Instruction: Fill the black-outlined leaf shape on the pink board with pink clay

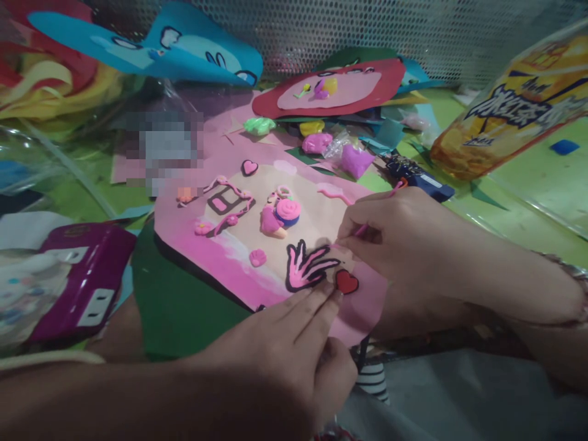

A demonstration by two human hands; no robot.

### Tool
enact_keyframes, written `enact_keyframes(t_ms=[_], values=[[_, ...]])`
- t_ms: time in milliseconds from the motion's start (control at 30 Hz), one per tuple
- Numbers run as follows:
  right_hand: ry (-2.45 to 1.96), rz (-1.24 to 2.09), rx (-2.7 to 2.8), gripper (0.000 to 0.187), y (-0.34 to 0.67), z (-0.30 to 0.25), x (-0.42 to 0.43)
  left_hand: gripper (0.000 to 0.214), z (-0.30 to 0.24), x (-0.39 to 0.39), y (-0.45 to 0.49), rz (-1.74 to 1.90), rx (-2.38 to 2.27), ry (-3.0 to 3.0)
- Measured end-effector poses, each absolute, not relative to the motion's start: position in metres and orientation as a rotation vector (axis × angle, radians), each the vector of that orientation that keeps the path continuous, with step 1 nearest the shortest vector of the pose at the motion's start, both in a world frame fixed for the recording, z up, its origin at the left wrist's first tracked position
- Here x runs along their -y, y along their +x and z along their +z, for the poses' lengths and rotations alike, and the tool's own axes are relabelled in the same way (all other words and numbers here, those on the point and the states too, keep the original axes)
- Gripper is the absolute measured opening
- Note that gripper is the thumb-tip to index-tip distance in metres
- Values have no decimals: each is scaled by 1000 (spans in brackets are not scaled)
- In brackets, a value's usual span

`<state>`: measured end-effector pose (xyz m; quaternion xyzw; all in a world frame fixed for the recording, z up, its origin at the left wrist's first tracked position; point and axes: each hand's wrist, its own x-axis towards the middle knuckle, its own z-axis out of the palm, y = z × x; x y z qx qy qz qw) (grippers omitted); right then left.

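A pink craft sheet (220, 257) with a beige panel lies in front of me, decorated with clay shapes. My left hand (285, 355) rests on its near edge, fingers stretched flat beside a red clay heart (346, 282) and a pink hand shape with a black outline (310, 267). My right hand (390, 236) is closed in a pinch on a thin pink tool (362, 229), whose tip meets the pink hand shape's fingers. A pink and blue clay swirl figure (280, 217) sits in the panel's middle.
A green sheet (174, 312) lies under the pink one. A magenta box (82, 282) sits at the left, a yellow snack bag (509, 110) at the right, a red and pink cutout (331, 89) and clay lumps (316, 142) at the back. A metal mesh wall (367, 30) stands behind.
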<state>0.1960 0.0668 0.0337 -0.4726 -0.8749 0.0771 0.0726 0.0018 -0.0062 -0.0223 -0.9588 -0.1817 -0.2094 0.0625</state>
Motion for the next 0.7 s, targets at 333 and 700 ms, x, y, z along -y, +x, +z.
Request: enact_keyframes(t_ms=[333, 700], values=[[-1169, 522, 2567, 20, 204, 44, -73, 17, -26, 4, 0, -640, 469, -2917], [-948, 664, 2583, 21, 198, 30, -80, 19, -29, 5, 0, -680, 493, -2948]])
